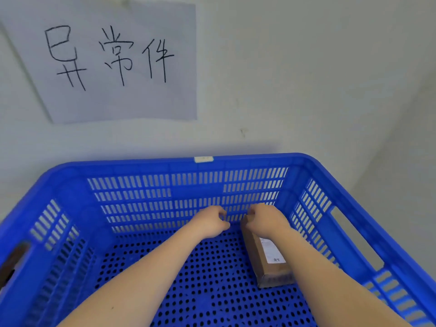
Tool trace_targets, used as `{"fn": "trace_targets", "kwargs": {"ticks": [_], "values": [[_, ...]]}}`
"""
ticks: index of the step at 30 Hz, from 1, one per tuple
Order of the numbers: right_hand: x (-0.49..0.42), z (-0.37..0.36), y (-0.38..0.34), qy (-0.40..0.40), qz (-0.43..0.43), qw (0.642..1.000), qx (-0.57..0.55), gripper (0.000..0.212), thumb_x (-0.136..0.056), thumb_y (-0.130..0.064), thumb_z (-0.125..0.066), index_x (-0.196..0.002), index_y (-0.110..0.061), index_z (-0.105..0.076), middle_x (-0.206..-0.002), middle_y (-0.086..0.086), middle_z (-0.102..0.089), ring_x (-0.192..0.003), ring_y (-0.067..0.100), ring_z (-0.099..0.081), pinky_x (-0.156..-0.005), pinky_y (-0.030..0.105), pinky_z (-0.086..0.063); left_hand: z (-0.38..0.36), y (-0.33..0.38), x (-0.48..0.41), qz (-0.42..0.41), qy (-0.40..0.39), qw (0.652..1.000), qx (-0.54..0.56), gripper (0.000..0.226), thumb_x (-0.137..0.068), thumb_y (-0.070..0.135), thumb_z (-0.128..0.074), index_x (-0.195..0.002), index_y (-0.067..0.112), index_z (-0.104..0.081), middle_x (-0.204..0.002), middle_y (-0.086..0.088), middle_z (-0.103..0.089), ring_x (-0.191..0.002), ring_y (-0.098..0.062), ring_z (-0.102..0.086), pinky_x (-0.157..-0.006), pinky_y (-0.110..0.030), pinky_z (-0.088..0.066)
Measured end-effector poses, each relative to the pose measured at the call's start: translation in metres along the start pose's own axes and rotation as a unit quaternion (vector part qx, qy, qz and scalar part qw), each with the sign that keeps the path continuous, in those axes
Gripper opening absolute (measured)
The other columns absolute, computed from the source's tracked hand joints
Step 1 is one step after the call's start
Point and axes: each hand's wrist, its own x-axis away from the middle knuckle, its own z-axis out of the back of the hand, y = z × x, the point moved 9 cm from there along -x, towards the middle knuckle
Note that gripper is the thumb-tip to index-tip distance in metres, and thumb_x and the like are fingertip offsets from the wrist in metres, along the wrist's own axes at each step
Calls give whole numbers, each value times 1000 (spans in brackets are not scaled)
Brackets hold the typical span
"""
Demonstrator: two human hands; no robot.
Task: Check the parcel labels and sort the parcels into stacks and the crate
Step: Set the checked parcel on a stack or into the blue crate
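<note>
A large blue perforated crate [179,166] fills the lower half of the head view. Inside it, right of centre, a long brown cardboard parcel [262,260] with a white label lies on the crate floor. My right hand [264,220] rests on the parcel's far end with its fingers curled over the top edge. Just to the left, my left hand [210,220] hovers near the crate's back wall, its fingers curled and holding nothing. Both forearms reach in from the bottom.
A sheet of paper [113,64] with handwritten characters is stuck to the white wall above the crate. The crate stands in a corner, with a wall close on its right. Hand slots open in the crate's side walls.
</note>
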Motion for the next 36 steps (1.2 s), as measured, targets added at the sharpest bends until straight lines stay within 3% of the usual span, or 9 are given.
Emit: {"fn": "trace_targets", "kwargs": {"ticks": [5,10,15,18,24,29,36], "values": [[30,21,-83,40,80,996,-22,48,-88,-23,-56,-135,-23,-49,-133,2,-56,-118,23,-54,-93,34,-46,73,-23,53,-14,109,994,-19,38,-92,26,-56,-129,18,-54,-128,0,-57,-114,-17,-55,-93,-30,-44],[74,49,-163,121,126,982,-72,33,-85,-25,-55,-117,-27,-60,-115,-3,-64,-108,20,-58,-86,31,-47,149,-40,123,-41,222,973,-48,20,-89,23,-54,-106,22,-63,-112,5,-65,-105,-17,-58,-86,-32,-47],[131,57,-247,176,171,960,-136,19,-86,-21,-52,-98,-23,-67,-98,-5,-68,-91,18,-61,-72,29,-50,215,-85,212,-46,313,947,-50,11,-87,22,-52,-80,28,-58,-83,13,-61,-88,-14,-60,-78,-32,-49],[165,50,-301,187,201,949,-158,16,-86,-20,-52,-93,-21,-67,-90,-5,-69,-83,17,-61,-65,26,-46,245,-123,261,-39,352,933,-60,9,-87,23,-53,-81,28,-58,-82,13,-59,-85,-14,-59,-73,-28,-45],[221,19,-405,179,254,935,-173,14,-83,-19,-54,-88,-20,-67,-88,-4,-68,-84,20,-61,-66,28,-47,276,-216,340,-12,386,919,-77,9,-87,25,-52,-85,30,-60,-89,13,-63,-86,-13,-58,-69,-26,-41],[249,-11,-479,162,292,925,-180,12,-83,-19,-55,-84,-21,-67,-87,-4,-68,-85,18,-61,-70,28,-50,289,-292,386,9,393,917,-66,10,-90,27,-52,-89,30,-61,-89,15,-61,-86,-11,-58,-70,-28,-45],[269,-71,-568,98,336,919,-180,13,-85,-17,-55,-87,-22,-67,-85,-7,-65,-81,14,-60,-65,24,-47,293,-393,431,55,390,917,-60,12,-93,27,-52,-101,28,-61,-90,16,-55,-88,-7,-55,-77,-28,-48]]}}
